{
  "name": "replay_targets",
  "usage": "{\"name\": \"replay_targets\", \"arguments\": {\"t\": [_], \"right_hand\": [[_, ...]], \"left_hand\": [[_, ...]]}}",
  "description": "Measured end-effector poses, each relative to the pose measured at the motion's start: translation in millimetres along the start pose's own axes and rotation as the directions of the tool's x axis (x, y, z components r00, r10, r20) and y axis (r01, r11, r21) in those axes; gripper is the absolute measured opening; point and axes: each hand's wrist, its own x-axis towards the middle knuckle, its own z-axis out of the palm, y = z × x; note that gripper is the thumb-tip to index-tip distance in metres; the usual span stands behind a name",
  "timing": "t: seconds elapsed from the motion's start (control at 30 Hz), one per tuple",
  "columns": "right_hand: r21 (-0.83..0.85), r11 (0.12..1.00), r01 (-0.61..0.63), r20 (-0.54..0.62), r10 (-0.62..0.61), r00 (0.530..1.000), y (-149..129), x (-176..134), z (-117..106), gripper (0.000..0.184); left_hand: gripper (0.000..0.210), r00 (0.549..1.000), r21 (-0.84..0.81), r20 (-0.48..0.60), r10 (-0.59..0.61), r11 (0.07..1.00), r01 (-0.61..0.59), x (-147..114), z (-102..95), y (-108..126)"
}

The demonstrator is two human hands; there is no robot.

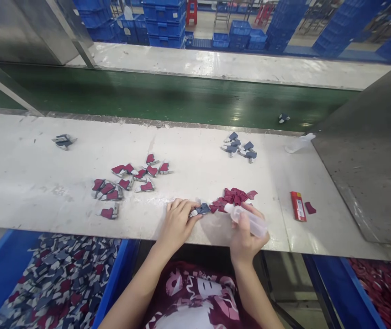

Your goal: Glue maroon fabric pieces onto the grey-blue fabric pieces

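Note:
My left hand (178, 221) pinches a small dark blue and grey plastic part (201, 209) on the white bench top, near its front edge. In my right hand (246, 242) is a translucent squeeze bottle (253, 222), tilted with its nozzle toward that part but apart from it. Just behind the bottle's nozzle lies a heap of dark red flat pieces (235, 196). To the left of my left hand sit several grey parts with red pieces on them (126, 184). Beyond the heap are several blue and grey parts (240, 147).
A green conveyor belt (168, 100) runs behind the bench. At right are a red lighter-like box (298, 206), a loose red piece (310, 208), another clear bottle (300, 143) and a metal housing (370, 160). Below stand blue bins of parts (127, 260) and red pieces (363, 288).

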Motion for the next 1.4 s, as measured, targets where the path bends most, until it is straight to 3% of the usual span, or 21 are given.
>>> {"name": "replay_targets", "arguments": {"t": [0.1,0.2,0.3,0.47,0.53,0.6,0.63,0.7,0.77,0.83,0.9,0.97,1.07,1.13,1.23,1.4], "right_hand": [[0.047,0.998,-0.039,-0.109,0.044,0.993,-1,23,-13,0.037],[-0.01,1.0,0.027,-0.21,-0.029,0.977,6,55,-31,0.043],[-0.074,0.992,0.101,-0.214,-0.114,0.97,20,86,-47,0.058],[-0.13,0.991,0.025,-0.1,-0.038,0.994,38,105,-57,0.077],[-0.199,0.97,0.137,-0.16,-0.17,0.972,37,99,-59,0.085],[-0.345,0.89,0.299,-0.248,-0.394,0.885,30,90,-62,0.077],[-0.423,0.829,0.365,-0.228,-0.487,0.843,26,85,-64,0.065],[-0.489,0.734,0.471,-0.017,-0.548,0.836,17,76,-68,0.035],[-0.465,0.734,0.496,0.277,-0.412,0.868,11,69,-71,0.022],[-0.51,0.743,0.434,0.417,-0.227,0.88,9,64,-73,0.031],[-0.6,0.708,0.372,0.415,-0.123,0.902,12,61,-74,0.042],[-0.642,0.687,0.341,0.386,-0.094,0.918,17,59,-74,0.048],[-0.605,0.761,0.234,0.331,-0.026,0.943,16,56,-72,0.046],[-0.512,0.854,0.091,0.275,0.063,0.959,7,52,-66,0.042],[-0.243,0.965,-0.101,0.23,0.158,0.96,-14,38,-49,0.039],[0.006,0.962,-0.274,0.347,0.255,0.902,-40,12,-16,0.035]], "left_hand": [[0.014,1.0,-0.042,-0.006,-0.013,0.999,0.013,1,-0.7,-1],[0.013,0.999,-0.072,-0.026,-0.025,0.997,0.023,2,-0.2,-4],[0.014,0.998,-0.091,-0.054,-0.027,0.996,0.022,3,0.1,-6],[0.012,0.994,-0.226,-0.095,-0.06,0.973,0.037,2,-2.8,-6],[0.012,0.987,-0.357,-0.104,-0.125,0.931,0.08,2,-4.0,-7],[0.016,0.969,-0.504,-0.1,-0.226,0.851,0.146,1,-5.2,-7],[0.019,0.955,-0.569,-0.098,-0.28,0.803,0.177,2,-5.9,-7],[0.027,0.923,-0.67,-0.08,-0.376,0.706,0.23,2,-7.9,-6],[0.036,0.894,-0.74,-0.049,-0.445,0.617,0.267,3,-10.5,-4],[0.042,0.877,-0.788,-0.015,-0.48,0.546,0.285,4,-12.9,0],[0.046,0.871,-0.82,0.0,-0.492,0.498,0.281,4,-14.3,4],[0.047,0.871,-0.841,0.012,-0.492,0.466,0.275,4,-14.0,9],[0.046,0.872,-0.854,0.042,-0.488,0.435,0.285,3,-10.5,18],[0.042,0.875,-0.855,0.06,-0.48,0.427,0.293,3,-6.8,24],[0.037,0.887,-0.841,0.058,-0.458,0.457,0.29,1,-0.9,34],[0.035,0.909,-0.793,0.032,-0.415,0.543,0.275,-3,2.4,44]]}}
